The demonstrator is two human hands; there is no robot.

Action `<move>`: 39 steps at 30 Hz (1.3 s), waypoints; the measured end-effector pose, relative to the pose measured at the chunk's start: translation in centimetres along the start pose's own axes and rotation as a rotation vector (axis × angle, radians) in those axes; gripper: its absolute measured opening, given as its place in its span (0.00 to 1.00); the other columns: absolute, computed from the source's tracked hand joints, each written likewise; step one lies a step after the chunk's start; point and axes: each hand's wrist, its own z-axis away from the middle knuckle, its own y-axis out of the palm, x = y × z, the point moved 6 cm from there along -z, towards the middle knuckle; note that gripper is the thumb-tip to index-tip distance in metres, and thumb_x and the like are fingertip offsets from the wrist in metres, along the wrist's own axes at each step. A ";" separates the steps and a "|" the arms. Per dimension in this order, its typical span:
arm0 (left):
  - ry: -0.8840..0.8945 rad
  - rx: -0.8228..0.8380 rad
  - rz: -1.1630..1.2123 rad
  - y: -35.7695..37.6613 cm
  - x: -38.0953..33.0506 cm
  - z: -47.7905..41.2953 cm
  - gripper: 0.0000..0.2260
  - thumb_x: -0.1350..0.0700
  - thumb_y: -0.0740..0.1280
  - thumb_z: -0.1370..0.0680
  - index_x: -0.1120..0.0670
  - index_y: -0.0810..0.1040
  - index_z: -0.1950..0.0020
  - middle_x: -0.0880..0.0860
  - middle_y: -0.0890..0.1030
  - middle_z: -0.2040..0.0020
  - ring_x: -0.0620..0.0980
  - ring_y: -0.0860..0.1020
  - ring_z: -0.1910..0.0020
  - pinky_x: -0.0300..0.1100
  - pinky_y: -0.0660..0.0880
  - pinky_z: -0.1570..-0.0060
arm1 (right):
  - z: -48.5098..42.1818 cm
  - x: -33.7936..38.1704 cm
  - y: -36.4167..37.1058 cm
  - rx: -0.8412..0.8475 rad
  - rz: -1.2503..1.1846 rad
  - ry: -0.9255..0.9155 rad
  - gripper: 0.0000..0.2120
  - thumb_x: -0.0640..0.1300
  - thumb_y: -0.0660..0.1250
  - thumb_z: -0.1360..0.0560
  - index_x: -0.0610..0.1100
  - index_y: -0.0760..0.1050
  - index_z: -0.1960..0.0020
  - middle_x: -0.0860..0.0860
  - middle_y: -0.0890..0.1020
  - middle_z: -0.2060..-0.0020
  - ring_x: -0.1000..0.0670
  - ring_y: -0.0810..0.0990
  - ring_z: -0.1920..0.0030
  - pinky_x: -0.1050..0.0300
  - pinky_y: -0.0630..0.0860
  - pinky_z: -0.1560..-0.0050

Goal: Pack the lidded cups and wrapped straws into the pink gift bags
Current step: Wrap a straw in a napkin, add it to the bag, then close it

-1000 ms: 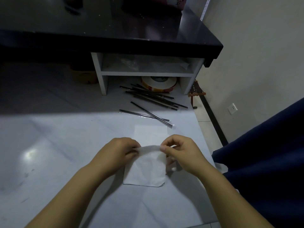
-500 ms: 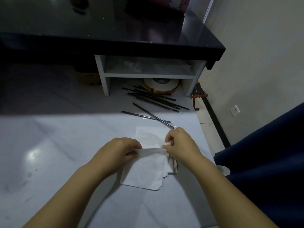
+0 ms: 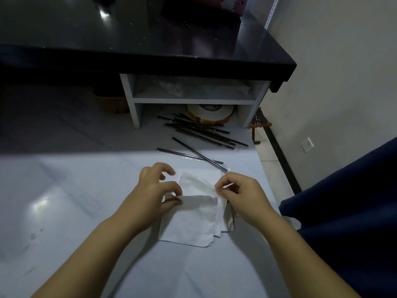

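A small stack of flat white paper bags [image 3: 191,220] lies on the pale table in front of me. My left hand [image 3: 154,194] pinches the upper left edge of the top bag between thumb and forefinger. My right hand [image 3: 238,194] pinches a thin translucent flap [image 3: 199,183] of the bag and holds it lifted away from the stack. Several dark wrapped straws [image 3: 199,134] lie scattered farther back; two of them [image 3: 193,157] lie just beyond the bags. No cups or pink bags show clearly.
A white shelf unit [image 3: 193,100] under a black top [image 3: 150,39] stands at the back, with a round lidded tub [image 3: 209,116] beneath it. The table's right edge [image 3: 270,183] drops to the floor. Dark blue cloth [image 3: 343,211] fills the right side.
My right hand has peeled the flap up and back from the top bag. My left hand's outer fingers have spread while its thumb and forefinger stay on the edge. The view shifted slightly forward.
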 end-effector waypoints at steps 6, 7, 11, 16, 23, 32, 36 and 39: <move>-0.049 0.042 0.141 0.2 0.8 -0.9 0.05 0.55 0.72 0.29 0.46 0.78 0.60 0.40 0.70 0.42 0.39 0.71 0.46 0.31 0.67 0.52 | 0.2 0.0 0.2 0.095 -0.143 0.011 0.17 0.30 0.65 0.28 0.49 0.80 0.66 0.57 0.83 0.59 0.46 0.81 0.57 0.53 0.78 0.54; -0.048 0.040 0.165 0.3 0.8 -1.1 0.07 0.57 0.72 0.29 0.45 0.77 0.62 0.41 0.74 0.47 0.38 0.73 0.51 0.28 0.67 0.54 | 0.2 0.1 0.2 0.106 -0.149 0.011 0.17 0.29 0.65 0.28 0.50 0.80 0.66 0.57 0.83 0.59 0.47 0.81 0.57 0.54 0.78 0.54; -0.121 0.018 0.228 0.3 1.1 -1.5 0.15 0.60 0.72 0.30 0.40 0.72 0.64 0.40 0.78 0.62 0.38 0.75 0.59 0.32 0.72 0.58 | -0.7 0.2 -0.3 0.147 -0.129 0.009 0.10 0.35 0.69 0.28 0.50 0.79 0.59 0.55 0.82 0.56 0.47 0.80 0.57 0.50 0.79 0.56; -0.213 0.049 0.194 0.2 2.4 -1.8 0.18 0.53 0.71 0.30 0.34 0.69 0.49 0.42 0.75 0.60 0.38 0.73 0.59 0.34 0.70 0.64 | -3.5 0.7 -1.3 0.075 0.008 -0.019 0.04 0.47 0.71 0.28 0.54 0.77 0.56 0.60 0.81 0.57 0.58 0.79 0.57 0.64 0.78 0.59; -0.272 0.054 0.110 -0.1 3.1 -2.2 0.16 0.50 0.73 0.32 0.41 0.75 0.46 0.43 0.74 0.65 0.38 0.73 0.63 0.31 0.66 0.68 | -8.7 0.4 0.6 0.013 0.598 -0.007 0.18 0.52 0.69 0.27 0.47 0.75 0.40 0.49 0.72 0.42 0.47 0.71 0.41 0.51 0.72 0.47; -0.282 0.046 0.086 -0.8 3.5 -1.7 0.06 0.49 0.71 0.30 0.44 0.75 0.62 0.42 0.75 0.67 0.35 0.72 0.63 0.31 0.63 0.71 | -9.1 2.0 2.8 0.081 0.962 -0.181 0.10 0.41 0.61 0.22 0.41 0.72 0.42 0.45 0.73 0.45 0.43 0.70 0.43 0.54 0.65 0.53; -0.296 0.032 0.082 -1.1 3.3 -1.0 0.06 0.49 0.66 0.26 0.43 0.73 0.62 0.43 0.76 0.67 0.39 0.73 0.66 0.35 0.63 0.71 | -8.9 2.2 2.9 0.116 1.115 -0.152 0.17 0.32 0.60 0.28 0.38 0.67 0.39 0.42 0.72 0.43 0.41 0.71 0.42 0.51 0.68 0.49; -0.289 0.013 0.071 -1.9 3.1 -0.3 0.06 0.48 0.64 0.24 0.41 0.71 0.61 0.43 0.76 0.67 0.40 0.73 0.65 0.36 0.63 0.70 | -9.0 2.4 2.0 0.110 1.058 -0.103 0.16 0.30 0.61 0.28 0.39 0.67 0.41 0.42 0.74 0.45 0.42 0.75 0.47 0.53 0.66 0.57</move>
